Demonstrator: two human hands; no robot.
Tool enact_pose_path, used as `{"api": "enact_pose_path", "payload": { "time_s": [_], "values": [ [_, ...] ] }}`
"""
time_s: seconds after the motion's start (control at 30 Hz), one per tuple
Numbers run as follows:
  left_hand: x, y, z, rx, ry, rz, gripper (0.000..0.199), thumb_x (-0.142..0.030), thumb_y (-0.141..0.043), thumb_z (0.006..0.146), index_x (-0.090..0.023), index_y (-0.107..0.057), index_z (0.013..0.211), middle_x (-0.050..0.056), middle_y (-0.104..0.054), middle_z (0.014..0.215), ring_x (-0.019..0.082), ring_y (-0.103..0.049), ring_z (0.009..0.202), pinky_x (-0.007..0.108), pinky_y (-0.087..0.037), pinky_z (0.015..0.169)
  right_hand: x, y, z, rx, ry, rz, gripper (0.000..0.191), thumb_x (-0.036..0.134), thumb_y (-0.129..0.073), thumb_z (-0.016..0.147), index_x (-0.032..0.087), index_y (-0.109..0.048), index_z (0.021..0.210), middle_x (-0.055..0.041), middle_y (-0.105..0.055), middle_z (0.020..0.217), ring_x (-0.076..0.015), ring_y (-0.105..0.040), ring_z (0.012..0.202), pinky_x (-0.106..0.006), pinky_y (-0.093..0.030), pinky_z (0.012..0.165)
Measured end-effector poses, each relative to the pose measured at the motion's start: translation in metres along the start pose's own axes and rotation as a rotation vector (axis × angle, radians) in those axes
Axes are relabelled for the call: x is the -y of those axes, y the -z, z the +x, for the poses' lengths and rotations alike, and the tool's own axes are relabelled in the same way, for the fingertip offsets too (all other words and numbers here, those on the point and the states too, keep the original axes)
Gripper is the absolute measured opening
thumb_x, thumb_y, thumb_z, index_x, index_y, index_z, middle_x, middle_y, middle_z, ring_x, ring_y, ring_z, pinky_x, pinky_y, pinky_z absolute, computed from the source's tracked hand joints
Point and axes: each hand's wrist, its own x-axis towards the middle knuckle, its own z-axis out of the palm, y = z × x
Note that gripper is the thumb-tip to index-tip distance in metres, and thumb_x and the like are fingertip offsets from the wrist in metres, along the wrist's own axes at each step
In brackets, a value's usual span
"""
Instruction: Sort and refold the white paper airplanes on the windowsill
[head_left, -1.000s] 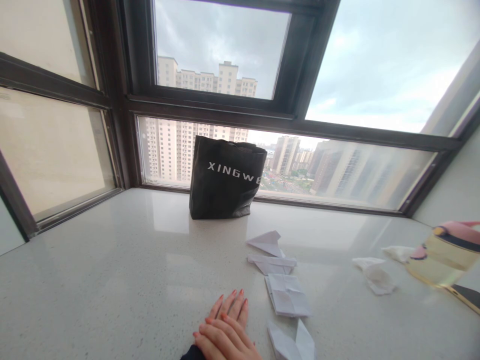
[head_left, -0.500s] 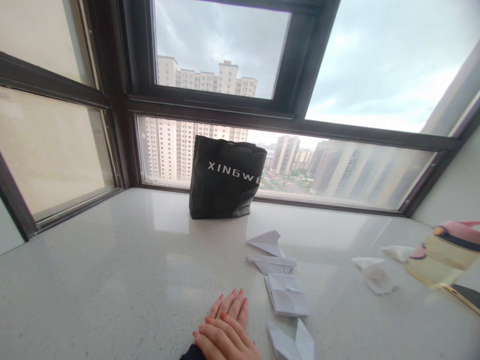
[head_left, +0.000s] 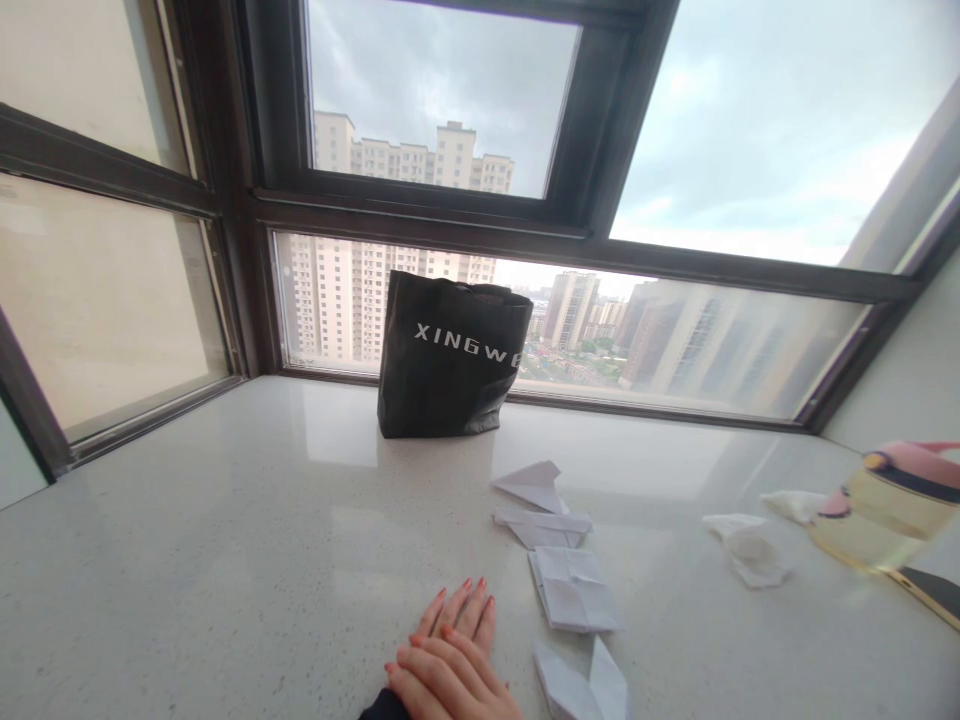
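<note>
My left hand (head_left: 463,612) lies flat on the white speckled countertop, fingers stretched forward. Across its back rests my right hand (head_left: 451,672), its fingers extended and hiding much of the left one. Neither holds anything. Just right of them is a row of folded white papers: a paper plane (head_left: 531,485) farthest away, a narrow folded paper (head_left: 546,527), a creased square paper (head_left: 577,590), and nearest me a folded paper with raised points (head_left: 581,685), cut off by the bottom edge.
A black bag (head_left: 454,365) with white lettering stands by the window. Over to the right are crumpled tissues (head_left: 754,555), a clear cup with a pink lid (head_left: 892,510) and part of a dark flat object with a gold edge (head_left: 930,592). Dark window frames enclose the countertop (head_left: 225,560).
</note>
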Motion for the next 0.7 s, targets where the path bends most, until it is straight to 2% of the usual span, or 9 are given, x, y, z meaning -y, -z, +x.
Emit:
{"api": "enact_pose_path", "payload": {
  "time_s": [0.13, 0.27, 0.4, 0.7],
  "values": [
    [0.000, -0.001, -0.001, -0.013, 0.001, 0.011, 0.038, -0.029, -0.038, 0.083, -0.018, -0.049, 0.118, 0.002, -0.058, 0.113, 0.013, -0.036, 0.118, 0.026, -0.017, 0.102, 0.001, -0.001, 0.001, -0.017, -0.021, -0.002, 0.044, 0.023, -0.028, 0.093, 0.025, -0.063, 0.065, 0.0125, -0.068, 0.059, -0.0021, -0.062, 0.055, -0.009, -0.037, 0.086],
    [-0.002, 0.004, 0.004, -0.048, 0.021, 0.065, 0.031, -0.028, -0.038, 0.086, -0.021, -0.054, 0.112, 0.000, -0.061, 0.109, 0.014, -0.048, 0.107, 0.027, -0.032, 0.092, 0.004, -0.003, 0.002, -0.042, -0.055, -0.005, 0.046, 0.025, -0.028, 0.093, 0.025, -0.062, 0.063, 0.0127, -0.067, 0.057, -0.0020, -0.062, 0.053, -0.009, -0.037, 0.085],
    [-0.005, 0.011, 0.008, -0.031, 0.033, 0.078, 0.030, -0.026, -0.034, 0.089, -0.021, -0.055, 0.110, 0.001, -0.062, 0.107, 0.014, -0.053, 0.101, 0.029, -0.037, 0.087, 0.003, -0.001, 0.004, -0.033, -0.051, -0.001, 0.046, 0.025, -0.027, 0.093, 0.026, -0.062, 0.064, 0.0130, -0.067, 0.057, -0.0023, -0.062, 0.052, -0.009, -0.040, 0.082],
    [-0.003, 0.014, 0.008, 0.026, -0.002, 0.062, 0.032, -0.029, -0.034, 0.089, -0.018, -0.052, 0.114, 0.002, -0.061, 0.109, 0.015, -0.054, 0.102, 0.028, -0.042, 0.083, -0.001, 0.002, 0.002, 0.017, -0.008, 0.010, 0.044, 0.022, -0.026, 0.093, 0.026, -0.063, 0.069, 0.0125, -0.068, 0.060, -0.0035, -0.063, 0.054, -0.011, -0.044, 0.073]
  ]
}}
